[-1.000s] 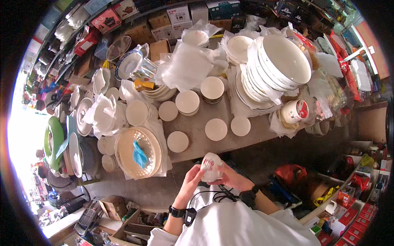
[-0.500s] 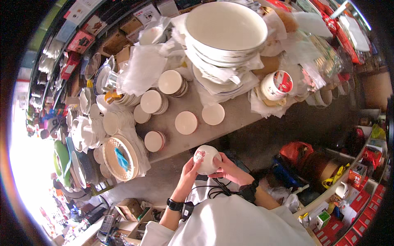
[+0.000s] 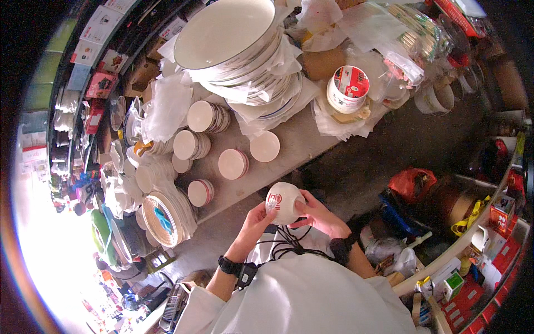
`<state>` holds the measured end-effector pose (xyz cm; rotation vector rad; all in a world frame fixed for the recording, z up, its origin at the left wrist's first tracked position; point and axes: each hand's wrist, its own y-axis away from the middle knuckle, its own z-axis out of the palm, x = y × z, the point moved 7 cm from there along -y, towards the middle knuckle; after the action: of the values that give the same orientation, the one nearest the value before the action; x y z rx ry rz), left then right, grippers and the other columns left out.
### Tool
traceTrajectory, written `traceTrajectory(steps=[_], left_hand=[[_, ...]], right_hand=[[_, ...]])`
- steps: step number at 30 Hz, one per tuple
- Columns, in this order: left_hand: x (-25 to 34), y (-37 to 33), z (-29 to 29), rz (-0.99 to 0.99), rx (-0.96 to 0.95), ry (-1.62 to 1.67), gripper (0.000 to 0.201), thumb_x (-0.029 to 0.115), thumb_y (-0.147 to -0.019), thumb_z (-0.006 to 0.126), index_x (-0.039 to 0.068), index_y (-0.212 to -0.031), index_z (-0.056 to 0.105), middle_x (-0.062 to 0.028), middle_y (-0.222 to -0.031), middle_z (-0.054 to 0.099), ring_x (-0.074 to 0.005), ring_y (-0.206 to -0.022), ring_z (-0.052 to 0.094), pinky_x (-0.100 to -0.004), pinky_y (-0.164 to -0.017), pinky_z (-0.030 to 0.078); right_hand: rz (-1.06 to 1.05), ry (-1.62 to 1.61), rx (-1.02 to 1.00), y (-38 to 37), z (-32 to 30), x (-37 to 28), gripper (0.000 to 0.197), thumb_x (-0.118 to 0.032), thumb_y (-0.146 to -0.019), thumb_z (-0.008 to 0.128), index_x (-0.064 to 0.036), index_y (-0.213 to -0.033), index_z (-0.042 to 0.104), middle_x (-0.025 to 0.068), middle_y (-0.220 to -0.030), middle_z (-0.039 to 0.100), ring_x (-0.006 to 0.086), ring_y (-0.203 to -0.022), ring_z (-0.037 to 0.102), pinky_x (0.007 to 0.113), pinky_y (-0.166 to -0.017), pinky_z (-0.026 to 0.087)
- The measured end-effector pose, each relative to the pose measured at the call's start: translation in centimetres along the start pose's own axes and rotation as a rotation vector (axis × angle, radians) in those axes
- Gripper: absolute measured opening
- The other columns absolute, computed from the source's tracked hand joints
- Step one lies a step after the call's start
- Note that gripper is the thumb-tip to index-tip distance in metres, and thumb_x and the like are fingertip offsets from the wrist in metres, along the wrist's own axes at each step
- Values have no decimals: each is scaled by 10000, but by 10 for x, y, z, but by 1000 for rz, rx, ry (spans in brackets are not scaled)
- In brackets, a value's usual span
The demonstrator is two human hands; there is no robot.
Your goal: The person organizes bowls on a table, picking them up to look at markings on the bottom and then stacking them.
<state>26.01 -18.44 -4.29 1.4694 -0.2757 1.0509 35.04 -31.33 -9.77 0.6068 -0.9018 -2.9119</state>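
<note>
Between my two hands is a small white bowl (image 3: 283,201) with red printing on its outer wall, tilted so its hollow faces right. My left hand (image 3: 257,218) is closed on its left side, the thumb lying on the printed wall. On the other side my right hand (image 3: 324,216) grips the rim, thumb near the opening. The bowl is held just off the table's front edge. Nearest to it on the table are a single round white dish (image 3: 265,146), a red-edged white dish (image 3: 233,164) and a short stack of similar dishes (image 3: 201,192).
A tall stack of large plates (image 3: 228,39) with paper between stands on the grey table (image 3: 267,177). Right of it is a white tub with a red lid (image 3: 351,82). An oval basket (image 3: 157,221) leans at the left. Shelves of boxes (image 3: 473,300) line the lower right.
My view has shifted, so the table things sit further left. The bowl has turned in my hands, showing more of its red print and its opening. Both hands keep their hold.
</note>
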Motion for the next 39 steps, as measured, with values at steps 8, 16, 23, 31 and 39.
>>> traceTrajectory(steps=[8, 16, 23, 31, 39], left_hand=[[22, 5, 21, 83, -77, -201, 344, 174, -956, 671, -27, -1228, 606, -45, -1119, 675, -109, -1028, 598, -302, -934, 484], [88, 42, 41, 617, -61, -830, 319, 131, -805, 768, 28, -1091, 670, -151, -1043, 675, -356, -1050, 629, -426, -917, 509], [85, 47, 24, 598, 17, -865, 295, 172, -829, 751, 35, -1076, 667, -180, -1091, 664, -385, -1100, 611, -455, -956, 487], [62, 48, 13, 586, 11, -868, 257, 116, -827, 724, 29, -1059, 657, -150, -956, 659, -351, -934, 614, -435, -848, 486], [57, 50, 18, 583, 5, -833, 252, 145, -867, 688, 4, -1073, 650, -180, -969, 658, -381, -931, 616, -451, -825, 498]], right_hand=[[-121, -12, -83, 16, -8, -29, 780, -233, -837, 800, -126, -1450, 331, 70, -1437, 449, 258, -1290, 494, 443, -936, 571], [-357, 304, -307, 21, 9, -62, 991, -56, -650, 899, -194, -1475, 367, 38, -1543, 371, 198, -1362, 424, 365, -1127, 393], [-259, 460, -287, -2, 14, -57, 1023, -40, -692, 874, -167, -1528, 298, 49, -1535, 388, 202, -1375, 413, 368, -1118, 402], [-95, 697, -415, -13, 23, -33, 1167, -4, -787, 807, -194, -1594, -14, 125, -1550, 305, 213, -1360, 399, 401, -1124, 387], [7, 632, -411, -15, 21, -28, 1135, -79, -817, 812, -212, -1593, -6, 129, -1499, 351, 230, -1288, 457, 392, -1044, 462]])
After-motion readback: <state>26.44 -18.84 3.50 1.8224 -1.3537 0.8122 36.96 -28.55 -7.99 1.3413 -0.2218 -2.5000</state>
